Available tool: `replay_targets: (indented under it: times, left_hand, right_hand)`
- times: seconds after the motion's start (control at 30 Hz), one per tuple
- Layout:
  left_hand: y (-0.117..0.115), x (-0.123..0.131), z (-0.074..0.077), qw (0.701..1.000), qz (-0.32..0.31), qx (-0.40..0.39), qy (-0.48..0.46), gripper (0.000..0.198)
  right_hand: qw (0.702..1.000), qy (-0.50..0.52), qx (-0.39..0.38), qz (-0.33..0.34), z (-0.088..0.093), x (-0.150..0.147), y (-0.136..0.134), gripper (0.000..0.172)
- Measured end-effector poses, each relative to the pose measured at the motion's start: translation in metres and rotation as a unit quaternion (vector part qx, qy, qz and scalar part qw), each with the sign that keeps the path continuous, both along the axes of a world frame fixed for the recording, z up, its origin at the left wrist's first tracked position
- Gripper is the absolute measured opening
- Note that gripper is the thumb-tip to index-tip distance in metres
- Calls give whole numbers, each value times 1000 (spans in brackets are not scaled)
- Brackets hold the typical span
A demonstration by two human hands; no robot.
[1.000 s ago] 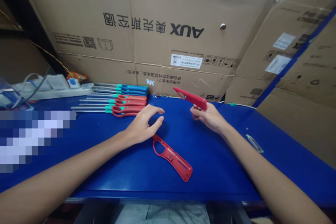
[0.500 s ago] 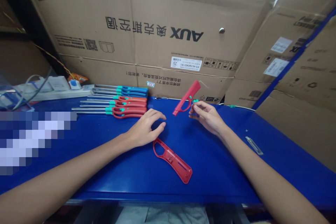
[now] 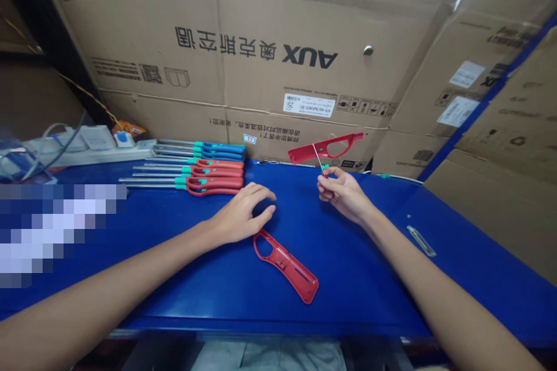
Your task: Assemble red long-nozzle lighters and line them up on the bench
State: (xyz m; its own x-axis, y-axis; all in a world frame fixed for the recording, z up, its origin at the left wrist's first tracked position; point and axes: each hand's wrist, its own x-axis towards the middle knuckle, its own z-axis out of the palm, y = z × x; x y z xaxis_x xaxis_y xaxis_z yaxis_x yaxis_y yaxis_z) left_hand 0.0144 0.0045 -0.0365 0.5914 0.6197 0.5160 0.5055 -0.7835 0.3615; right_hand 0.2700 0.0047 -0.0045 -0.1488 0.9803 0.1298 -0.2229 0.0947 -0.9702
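Note:
My right hand is closed, thumb and fingertips pinching the lower end of a thin silvery rod or wire. Its upper end meets a red lighter casing half, which is up off the table in front of the cardboard; how the two are joined I cannot tell. My left hand rests on the blue table with fingers curved and apart, holding nothing. Just below its thumb, a second red casing half lies with its hollow inside facing up. Bits of teal show behind my right fingertips.
Several finished-looking stick lighters in red, orange and blue lie in a row at the left. Behind them is a white power strip with plugs. A clear plastic piece lies at the right. Tall cardboard walls the back.
The raised red casing has turned from a steep slant to nearly level and now points its loop to the right. The thin rod has come into view. My left hand stays put.

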Motion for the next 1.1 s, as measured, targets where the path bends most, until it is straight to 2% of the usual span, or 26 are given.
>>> replay_targets:
  times: [0.17, 0.37, 0.6, 0.8, 0.97, 1.1]
  left_hand:
    - [0, 0, -1, 1000, 4, -2, 8, 20]
    - [0, 1, 0, 1000, 3, -12, 13, 21]
    - [0, 1, -1, 1000, 0, -19, 19, 21]
    - [0, 1, -1, 999, 0, -34, 26, 21]
    - [-1, 1, -1, 999, 2, -36, 33, 21]
    - [-1, 1, -1, 999, 2, -38, 34, 22]
  right_hand:
    - [1000, -21, 11, -11, -4, 1, 3, 48]
    - [998, -42, 36, -15, -8, 3, 6, 40]
    - [1000, -2, -10, 14, -4, -1, 2, 40]
    - [1000, -6, 26, -3, -6, -1, 3, 43]
    - [999, -27, 20, -1, -7, 1, 4, 38]
    - [1000, -8, -2, 0, -4, 0, 4, 41]
